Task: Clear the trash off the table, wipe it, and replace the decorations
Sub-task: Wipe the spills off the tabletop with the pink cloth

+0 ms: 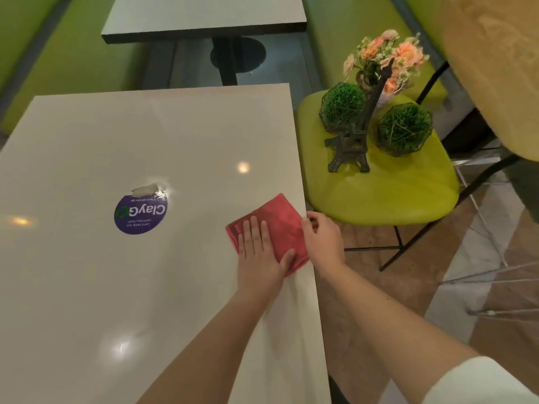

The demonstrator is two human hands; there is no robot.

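The left hand (256,252) presses flat, fingers straight, on a folded red cloth (274,225) at the table (87,141) edge; the right hand (322,237) pinches the cloth's edge. Left of them, a purple "ClayGo" sticker (140,212). Beyond the right hand, decorations (376,112) stand on a green chair (379,196).

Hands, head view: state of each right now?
Left hand: open, pressed flat on the red cloth on the table.
Right hand: at the cloth's right edge by the table edge; fingers curled, grip cannot be told.
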